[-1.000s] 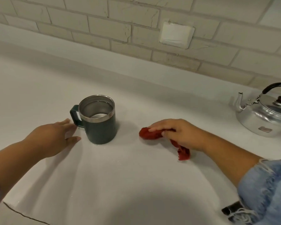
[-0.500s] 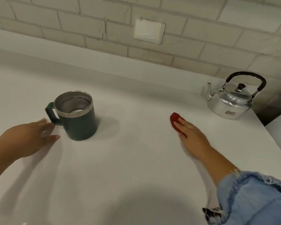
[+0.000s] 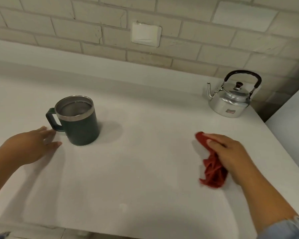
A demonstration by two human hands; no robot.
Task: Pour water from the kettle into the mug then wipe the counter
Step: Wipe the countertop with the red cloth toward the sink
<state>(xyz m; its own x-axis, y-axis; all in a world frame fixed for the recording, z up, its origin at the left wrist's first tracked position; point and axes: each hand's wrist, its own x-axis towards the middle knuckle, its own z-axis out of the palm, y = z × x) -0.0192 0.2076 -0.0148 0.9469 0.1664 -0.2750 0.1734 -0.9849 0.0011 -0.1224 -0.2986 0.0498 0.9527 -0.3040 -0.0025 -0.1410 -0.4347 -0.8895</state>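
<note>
we press our right hand (image 3: 229,151) flat on a crumpled red cloth (image 3: 212,167), fingers together on top of it, pinning it to the white table (image 3: 145,169). our left hand (image 3: 30,147) lies open with fingers loosely spread, just beside the handle of the dark green mug (image 3: 78,120). the metal kettle (image 3: 230,99) stands upright at the far right, near the brick wall (image 3: 197,31), well apart from the mug.

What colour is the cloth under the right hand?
Red; the cloth shows plainly in the head view, bunched under the right hand.
</note>
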